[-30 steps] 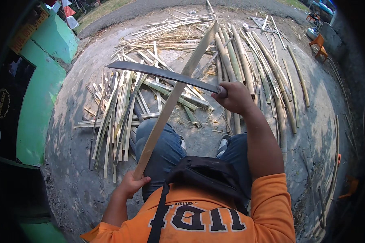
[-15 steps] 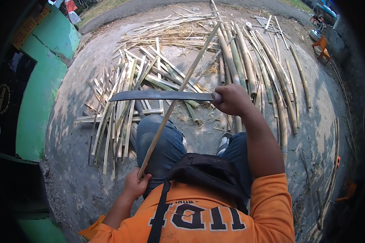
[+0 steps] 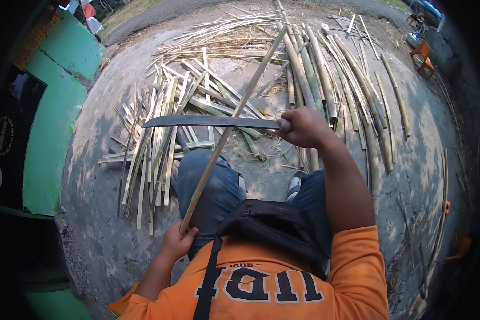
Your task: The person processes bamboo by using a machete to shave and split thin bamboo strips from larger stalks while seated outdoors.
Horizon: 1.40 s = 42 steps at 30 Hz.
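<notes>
Left hand: the left hand [image 3: 177,241] is sitting at about 7 o'clock in the view, fingers wrapping tight around the near end of a long bamboo strip [image 3: 233,120].
Bamboo strip: it is running from that grip up toward 12 o'clock, leaning a little to the right, over the left knee and far out above the ground.
Right hand: the right hand [image 3: 303,128] is closing in a fist on the handle of a long machete [image 3: 210,122], just right of centre.
Machete: its dark blade is lying nearly level, pointing toward 9 o'clock and crossing the strip roughly at mid-length (whether the edge is biting into the bamboo, I cannot tell).
Split pieces: a loose heap of split bamboo slats [image 3: 154,144] is lying on the ground at 9 to 10 o'clock of the knees.
Whole poles: longer bamboo poles [image 3: 325,74] are fanning out at 12 to 2 o'clock.
Ground: bare concrete ground [image 3: 96,176] is showing under the heaps.
Wall: a green wall [image 3: 53,138] is curving along the 9 o'clock rim.
Chair: a small orange chair [image 3: 422,53] is standing at 1 o'clock, well apart from the poles.
</notes>
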{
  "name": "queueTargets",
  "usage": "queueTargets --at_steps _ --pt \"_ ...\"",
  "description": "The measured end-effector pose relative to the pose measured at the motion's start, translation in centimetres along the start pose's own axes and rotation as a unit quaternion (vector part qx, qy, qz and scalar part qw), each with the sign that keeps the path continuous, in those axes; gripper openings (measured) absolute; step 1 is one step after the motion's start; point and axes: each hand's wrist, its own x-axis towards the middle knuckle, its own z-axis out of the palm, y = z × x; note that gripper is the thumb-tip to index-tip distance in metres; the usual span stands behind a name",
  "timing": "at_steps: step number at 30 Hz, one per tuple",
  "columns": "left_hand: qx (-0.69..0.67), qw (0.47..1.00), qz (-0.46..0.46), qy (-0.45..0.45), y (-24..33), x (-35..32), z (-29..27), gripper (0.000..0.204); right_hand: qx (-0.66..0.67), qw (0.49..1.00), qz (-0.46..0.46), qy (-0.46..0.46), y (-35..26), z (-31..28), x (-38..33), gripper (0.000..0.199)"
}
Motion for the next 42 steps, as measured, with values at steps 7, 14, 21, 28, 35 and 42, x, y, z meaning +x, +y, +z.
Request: queueTargets --at_steps 7,14,21,28,35,42 --pt "0.035 0.998 0.042 0.008 -0.1 -0.1 0.1 0.053 -0.01 1.0 0.014 -0.011 0.0 0.0 0.1 0.025" --pt "-0.016 1.0 0.02 -0.013 -3.2 -0.2 0.2 0.075 -0.013 1.0 0.017 -0.008 0.3 -0.7 0.1 0.024" --pt "0.006 1.0 0.017 -0.012 -1.3 -0.1 -0.2 0.074 0.019 0.991 0.129 0.036 3.3 -1.8 -0.4 0.025" --pt "0.016 1.0 0.023 -0.005 -1.6 -0.2 -0.1 0.074 -0.003 0.996 0.082 0.019 0.6 -1.7 -0.5 0.027" --pt "0.015 1.0 0.02 -0.007 -1.6 -0.1 0.0 0.075 0.005 0.997 0.072 -0.008 0.6 -1.5 -0.2 0.026" --pt "0.006 1.0 0.02 -0.012 -2.1 -0.1 0.0 0.074 0.013 0.998 0.067 0.001 0.8 -1.4 -0.3 0.025"
